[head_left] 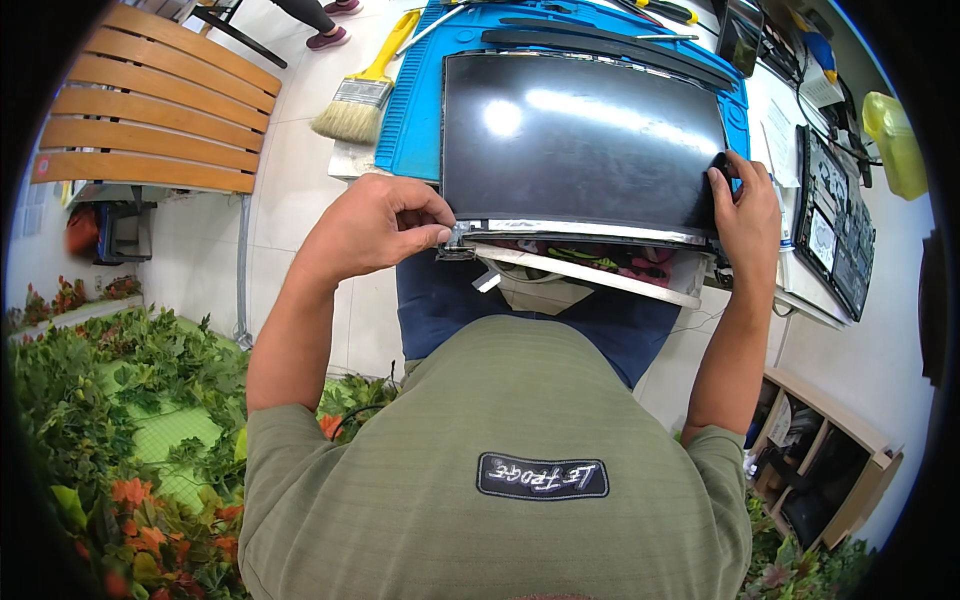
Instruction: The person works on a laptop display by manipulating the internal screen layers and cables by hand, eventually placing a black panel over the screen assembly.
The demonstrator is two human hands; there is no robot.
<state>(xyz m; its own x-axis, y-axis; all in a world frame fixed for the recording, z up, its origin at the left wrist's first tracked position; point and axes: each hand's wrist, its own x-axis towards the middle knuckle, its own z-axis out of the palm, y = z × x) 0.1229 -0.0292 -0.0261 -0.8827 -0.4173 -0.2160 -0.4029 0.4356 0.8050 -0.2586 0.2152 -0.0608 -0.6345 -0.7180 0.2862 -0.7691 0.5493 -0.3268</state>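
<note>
A dark, glossy laptop screen (580, 140) lies on a blue work mat (410, 140), reflecting bright light. A strip of silver foil (590, 230) runs along its near edge. At the near left corner, my left hand (385, 225) is closed, thumb and forefinger pinching by the hinge end; exactly which small part sits between the fingertips is hard to see. My right hand (745, 205) grips the screen's right edge, its thumb on the near face and its fingers curled around the side. Beyond the screen lies a long black trim strip (610, 45).
A yellow-handled paintbrush (360, 95) rests at the mat's left. To the right are an opened laptop base (835, 220) and a yellow bottle (895, 145). An open white drawer (590, 275) juts out below the screen, above my lap. A slatted wooden bench (165, 105) stands far left.
</note>
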